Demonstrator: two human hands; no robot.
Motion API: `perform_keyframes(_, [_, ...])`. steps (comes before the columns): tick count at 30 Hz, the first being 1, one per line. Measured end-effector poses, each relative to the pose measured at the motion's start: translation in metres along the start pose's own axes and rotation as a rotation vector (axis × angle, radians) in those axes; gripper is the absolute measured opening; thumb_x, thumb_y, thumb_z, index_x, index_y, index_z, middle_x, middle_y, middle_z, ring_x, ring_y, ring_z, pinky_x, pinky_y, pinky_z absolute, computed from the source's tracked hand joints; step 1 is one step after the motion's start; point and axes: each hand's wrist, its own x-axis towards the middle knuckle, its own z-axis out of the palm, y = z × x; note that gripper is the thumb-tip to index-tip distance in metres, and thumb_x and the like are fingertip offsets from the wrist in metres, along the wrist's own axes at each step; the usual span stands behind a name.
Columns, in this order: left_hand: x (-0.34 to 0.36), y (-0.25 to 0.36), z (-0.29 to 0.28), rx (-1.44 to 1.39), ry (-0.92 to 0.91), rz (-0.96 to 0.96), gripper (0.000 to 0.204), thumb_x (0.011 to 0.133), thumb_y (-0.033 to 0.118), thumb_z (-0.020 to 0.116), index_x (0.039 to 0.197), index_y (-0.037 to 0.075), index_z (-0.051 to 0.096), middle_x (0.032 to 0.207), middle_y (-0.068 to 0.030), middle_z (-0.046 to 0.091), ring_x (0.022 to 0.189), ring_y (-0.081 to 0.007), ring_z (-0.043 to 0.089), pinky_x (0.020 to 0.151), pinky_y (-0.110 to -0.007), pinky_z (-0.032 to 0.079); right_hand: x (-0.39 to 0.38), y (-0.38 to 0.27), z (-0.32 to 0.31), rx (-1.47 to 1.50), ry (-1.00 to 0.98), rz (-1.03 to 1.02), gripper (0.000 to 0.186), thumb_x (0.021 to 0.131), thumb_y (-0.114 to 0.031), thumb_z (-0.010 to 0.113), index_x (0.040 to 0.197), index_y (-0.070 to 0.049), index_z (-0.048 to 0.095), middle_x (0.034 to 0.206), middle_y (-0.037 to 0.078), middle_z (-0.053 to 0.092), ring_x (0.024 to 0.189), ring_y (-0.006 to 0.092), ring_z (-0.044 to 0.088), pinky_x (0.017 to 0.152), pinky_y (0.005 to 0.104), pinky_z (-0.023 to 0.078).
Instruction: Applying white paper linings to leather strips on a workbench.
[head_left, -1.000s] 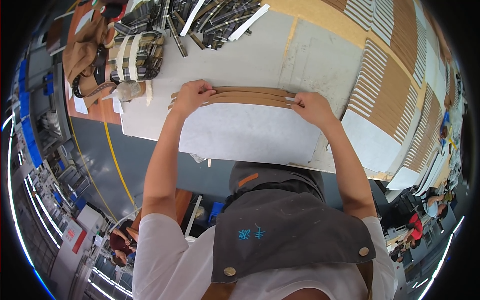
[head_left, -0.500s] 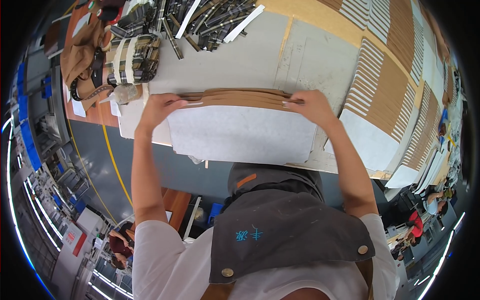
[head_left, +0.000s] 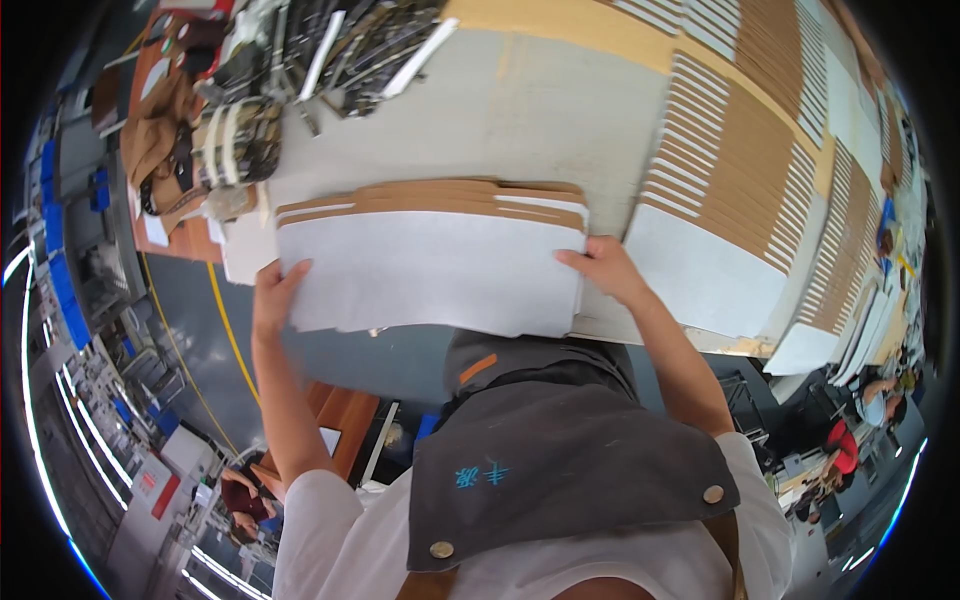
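Note:
A stack of brown pieces with white faces (head_left: 430, 265) lies in front of me, its near edge overhanging the table's front edge. The layers are stepped at the far side, so several brown strips show beyond the top white face. My left hand (head_left: 280, 288) is closed on the stack's left edge, thumb on top and fingers hidden beneath. My right hand (head_left: 608, 268) grips the right edge in the same way, its thumb lying on the white face.
Rows of overlapping brown-and-white pieces (head_left: 735, 180) cover the table's right side. Plaid and white strips (head_left: 370, 55) are heaped at the far left. Nearer on that side are a plaid bundle (head_left: 235, 145), a small bottle (head_left: 230, 203) and brown material (head_left: 160, 125).
Both hands have moved from the stack's far corners to its sides, closer to me. The stack's brown layers are now less tightly bunched. The view has shifted slightly.

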Motion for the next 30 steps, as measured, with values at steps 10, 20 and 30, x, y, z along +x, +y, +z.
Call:
perform_keyframes(10, [-0.032,0.103,0.202,0.021,-0.209,0.147,0.020,0.081,0.018,0.066,0.084,-0.002,0.063,0.067,0.0011,0.059,0.057,-0.0031,0.048,0.050,-0.020,0.040,-0.114,0.118,-0.163,0.523,0.386,0.069,0.025,0.080,-0.019,0.066,0.094,0.002,0.063,0.080,0.003,0.063,0.071,0.0097,0.057,0.064,0.0244,0.046])
perform_keyframes(20, [-0.059,0.122,0.373,-0.043,-0.344,0.053,0.026,0.079,0.021,0.067,0.082,-0.004,0.063,0.065,-0.0009,0.059,0.055,-0.0046,0.047,0.050,-0.022,0.040,-0.178,0.223,-0.251,0.577,0.604,0.149,0.021,0.083,-0.017,0.062,0.093,0.002,0.062,0.078,0.003,0.062,0.068,0.0080,0.056,0.064,0.0221,0.044])
perform_keyframes(30, [-0.056,0.109,0.379,-0.026,-0.277,0.019,0.024,0.080,0.019,0.067,0.082,-0.005,0.063,0.063,-0.0001,0.058,0.055,-0.0048,0.046,0.049,-0.022,0.039,-0.157,0.246,-0.250,0.497,0.597,0.177,0.023,0.082,-0.018,0.063,0.091,0.003,0.062,0.076,0.002,0.061,0.066,0.0077,0.055,0.060,0.0216,0.044])
